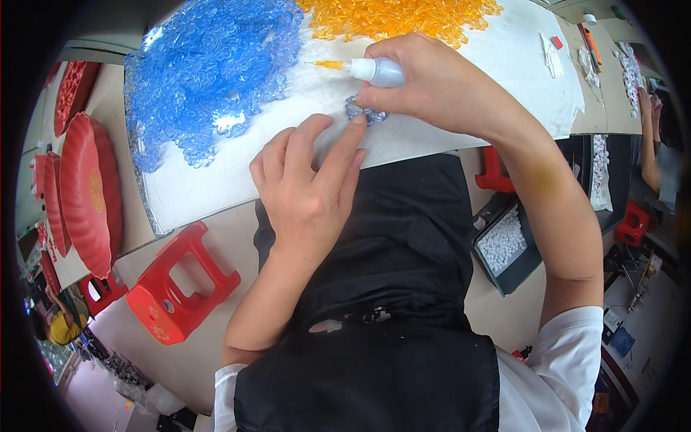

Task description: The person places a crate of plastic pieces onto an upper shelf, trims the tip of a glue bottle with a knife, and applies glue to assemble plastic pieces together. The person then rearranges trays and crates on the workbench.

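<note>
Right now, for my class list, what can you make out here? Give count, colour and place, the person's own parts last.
blue pieces: many, clear blue, heaped upper left
orange pieces: many, clear orange, top centre
sheet: one, white, under both heaps
bottle: one, whitish with orange tip, upper centre
cluster: one, pale and clear, below the bottle
scalloped dish: one large, red, far left
stools: several, red, on the floor
tray: one, dark, right of the lap
small pieces: many, white, in the tray
other people: at least two, one in yellow, far left and right
left hand: one, bare, at the cluster
right hand: one, bare, holding the bottle
</note>
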A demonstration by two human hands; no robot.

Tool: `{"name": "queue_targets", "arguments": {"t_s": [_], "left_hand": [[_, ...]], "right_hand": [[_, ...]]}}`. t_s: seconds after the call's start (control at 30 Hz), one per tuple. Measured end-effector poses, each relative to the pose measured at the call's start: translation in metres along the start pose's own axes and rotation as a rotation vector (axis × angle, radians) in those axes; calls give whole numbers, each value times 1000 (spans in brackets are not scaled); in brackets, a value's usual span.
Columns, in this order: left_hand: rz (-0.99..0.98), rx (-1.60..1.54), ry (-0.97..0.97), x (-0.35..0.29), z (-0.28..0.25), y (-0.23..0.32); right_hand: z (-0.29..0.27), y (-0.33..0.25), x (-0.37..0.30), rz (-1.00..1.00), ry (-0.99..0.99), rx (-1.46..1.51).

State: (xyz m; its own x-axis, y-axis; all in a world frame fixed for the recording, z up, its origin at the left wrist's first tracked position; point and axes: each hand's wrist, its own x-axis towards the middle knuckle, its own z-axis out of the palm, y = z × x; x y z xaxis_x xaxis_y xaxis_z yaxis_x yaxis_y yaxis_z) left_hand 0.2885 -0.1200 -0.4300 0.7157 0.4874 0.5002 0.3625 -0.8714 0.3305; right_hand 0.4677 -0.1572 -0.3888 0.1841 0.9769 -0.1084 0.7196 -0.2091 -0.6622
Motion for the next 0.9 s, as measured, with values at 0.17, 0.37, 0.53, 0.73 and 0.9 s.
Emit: {"name": "queue_targets", "arguments": {"t_s": [0.17, 0.37, 0.53, 0.73, 0.9], "left_hand": [[3, -2, 0, 0, 0, -1], [2, -7, 8, -1, 1, -1], [3, -9, 3, -1, 1, -2], [-8, -12, 0, -1, 0, -1], [-3, -9, 3, -1, 1, -3]], "right_hand": [[-4, -7, 5, 37, -74, -10], [0, -9, 5, 11, -5, -97], [1, -11, 5, 3, 4, -152], [-6, -2, 3, -32, -58, -45], [-8, -2, 3, -48, -96, -46]]}}
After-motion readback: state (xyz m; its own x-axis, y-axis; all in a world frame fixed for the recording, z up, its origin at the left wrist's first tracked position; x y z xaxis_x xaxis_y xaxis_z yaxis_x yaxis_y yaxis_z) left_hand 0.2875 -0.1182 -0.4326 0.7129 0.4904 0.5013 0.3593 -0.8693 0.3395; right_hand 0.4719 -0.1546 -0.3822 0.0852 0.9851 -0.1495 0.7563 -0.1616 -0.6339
